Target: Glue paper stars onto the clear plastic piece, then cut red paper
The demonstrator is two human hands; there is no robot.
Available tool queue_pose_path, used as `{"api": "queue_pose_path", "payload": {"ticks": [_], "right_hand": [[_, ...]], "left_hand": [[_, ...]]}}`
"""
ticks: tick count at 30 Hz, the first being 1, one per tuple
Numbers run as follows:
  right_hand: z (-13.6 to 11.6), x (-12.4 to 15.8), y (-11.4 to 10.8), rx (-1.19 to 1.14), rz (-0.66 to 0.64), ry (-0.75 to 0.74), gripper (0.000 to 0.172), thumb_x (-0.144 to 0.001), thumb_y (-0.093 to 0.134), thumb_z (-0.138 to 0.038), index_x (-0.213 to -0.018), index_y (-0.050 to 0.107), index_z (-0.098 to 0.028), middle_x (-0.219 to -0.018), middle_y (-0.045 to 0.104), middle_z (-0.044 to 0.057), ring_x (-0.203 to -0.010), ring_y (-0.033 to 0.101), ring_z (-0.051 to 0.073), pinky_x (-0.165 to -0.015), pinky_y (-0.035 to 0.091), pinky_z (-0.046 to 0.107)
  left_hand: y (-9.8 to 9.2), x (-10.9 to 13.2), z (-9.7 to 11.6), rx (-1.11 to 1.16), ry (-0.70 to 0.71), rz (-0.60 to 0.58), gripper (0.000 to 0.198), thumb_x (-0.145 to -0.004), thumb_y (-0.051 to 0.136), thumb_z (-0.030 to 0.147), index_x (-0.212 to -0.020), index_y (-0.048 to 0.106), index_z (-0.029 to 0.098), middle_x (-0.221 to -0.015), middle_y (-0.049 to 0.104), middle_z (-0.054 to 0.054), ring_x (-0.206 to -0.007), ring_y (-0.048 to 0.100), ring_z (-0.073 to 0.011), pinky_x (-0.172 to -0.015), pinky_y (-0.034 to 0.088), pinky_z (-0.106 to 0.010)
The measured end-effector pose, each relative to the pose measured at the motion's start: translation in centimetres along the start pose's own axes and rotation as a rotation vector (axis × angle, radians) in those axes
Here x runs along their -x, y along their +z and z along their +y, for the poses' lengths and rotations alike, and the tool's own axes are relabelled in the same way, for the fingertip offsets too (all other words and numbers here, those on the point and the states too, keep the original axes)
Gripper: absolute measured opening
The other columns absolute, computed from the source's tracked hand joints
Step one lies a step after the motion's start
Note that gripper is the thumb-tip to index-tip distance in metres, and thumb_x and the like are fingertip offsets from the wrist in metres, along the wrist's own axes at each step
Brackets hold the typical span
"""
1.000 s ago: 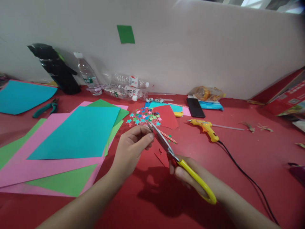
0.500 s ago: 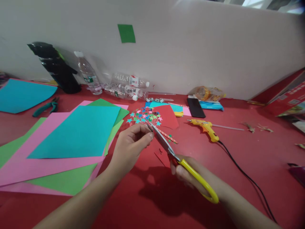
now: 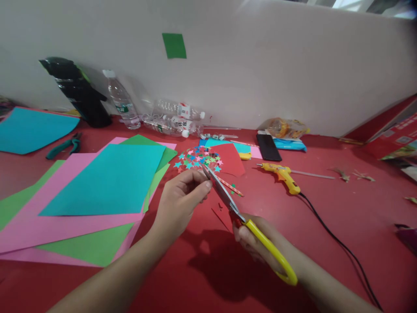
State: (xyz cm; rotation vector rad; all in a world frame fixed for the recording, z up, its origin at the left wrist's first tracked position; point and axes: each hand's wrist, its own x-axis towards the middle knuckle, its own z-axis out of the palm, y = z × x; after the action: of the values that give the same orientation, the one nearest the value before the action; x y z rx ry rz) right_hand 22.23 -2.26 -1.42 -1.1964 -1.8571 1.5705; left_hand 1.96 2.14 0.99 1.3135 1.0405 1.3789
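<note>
My right hand point(image 3: 257, 239) is closed round the yellow-handled scissors point(image 3: 224, 191), whose blades point up and left and look slightly parted. The blade tips reach the fingers of my left hand point(image 3: 182, 195), which are pinched together. Whatever lies in that pinch is too small or hidden to make out. Just beyond the tips, many small coloured paper stars point(image 3: 198, 157) lie heaped in a round patch. A scrap of red paper point(image 3: 222, 215) rests on the red table below the blades, partly behind my right hand.
Stacked coloured sheets point(image 3: 110, 182) cover the left side, with pliers point(image 3: 65, 147) behind. Plastic bottles point(image 3: 172, 119) and a black spray bottle point(image 3: 81, 93) line the wall. A yellow glue gun point(image 3: 282, 174) lies right, its cord point(image 3: 335, 241) trailing forward, near a phone point(image 3: 268, 147).
The scissors' yellow handle has dropped slightly with my right hand, and the blades look a little different in angle. My left hand keeps its pinch. The whole view has shifted very slightly.
</note>
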Motion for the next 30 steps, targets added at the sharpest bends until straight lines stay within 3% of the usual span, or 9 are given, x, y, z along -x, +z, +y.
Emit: {"api": "queue_pose_path", "payload": {"ticks": [7,13,18,20,30], "right_hand": [[0.1,-0.2,0.0,-0.067,-0.015,0.034,0.054,-0.087,0.042,-0.073,-0.073,0.038,-0.021,-0.058,0.033,-0.008,-0.047,0.029,0.006,-0.043,0.022,0.022],[0.8,-0.6,0.6,-0.162,0.098,0.046,0.056,-0.079,0.049,-0.077,-0.069,0.039,-0.023,-0.048,0.033,-0.010,-0.037,0.028,0.005,-0.036,0.023,0.020],[0.8,-0.9,0.2,-0.235,0.313,0.050,0.052,-0.080,0.050,-0.073,-0.072,0.046,-0.022,-0.042,0.034,-0.012,-0.032,0.031,0.006,-0.036,0.030,0.019],[0.8,-1.1,-0.3,-0.236,0.366,0.027,0.052,-0.078,0.051,-0.073,-0.070,0.045,-0.022,-0.041,0.033,-0.012,-0.032,0.031,0.006,-0.036,0.031,0.019],[1.3,-1.4,-1.0,-0.170,0.332,0.007,0.055,-0.077,0.054,-0.074,-0.064,0.041,-0.022,-0.045,0.038,-0.009,-0.035,0.032,0.005,-0.037,0.027,0.021]], "left_hand": [[0.0,0.0,0.0,0.009,0.015,-0.002,0.015,-0.079,0.062,0.018,-0.064,0.059,0.018,-0.060,0.053,0.004,-0.055,0.046,-0.0068,-0.051,0.039,-0.019],[-0.4,0.1,-0.2,-0.054,-0.012,-0.035,0.014,-0.080,0.061,0.021,-0.067,0.057,0.019,-0.064,0.053,0.004,-0.057,0.047,-0.0080,-0.054,0.040,-0.020],[-0.5,-0.4,-1.6,-0.577,-0.131,-0.362,0.013,-0.082,0.052,0.023,-0.071,0.058,0.020,-0.064,0.057,0.003,-0.060,0.053,-0.0126,-0.058,0.041,-0.024],[-0.4,-0.5,-2.3,-0.698,-0.134,-0.437,0.013,-0.079,0.052,0.018,-0.068,0.058,0.020,-0.064,0.060,0.001,-0.062,0.056,-0.0149,-0.060,0.040,-0.027],[-0.8,-0.9,-4.3,-1.070,0.015,-0.400,0.021,-0.089,0.043,0.021,-0.083,0.063,0.019,-0.083,0.063,-0.007,-0.077,0.059,-0.0222,-0.071,0.041,-0.033]]}}
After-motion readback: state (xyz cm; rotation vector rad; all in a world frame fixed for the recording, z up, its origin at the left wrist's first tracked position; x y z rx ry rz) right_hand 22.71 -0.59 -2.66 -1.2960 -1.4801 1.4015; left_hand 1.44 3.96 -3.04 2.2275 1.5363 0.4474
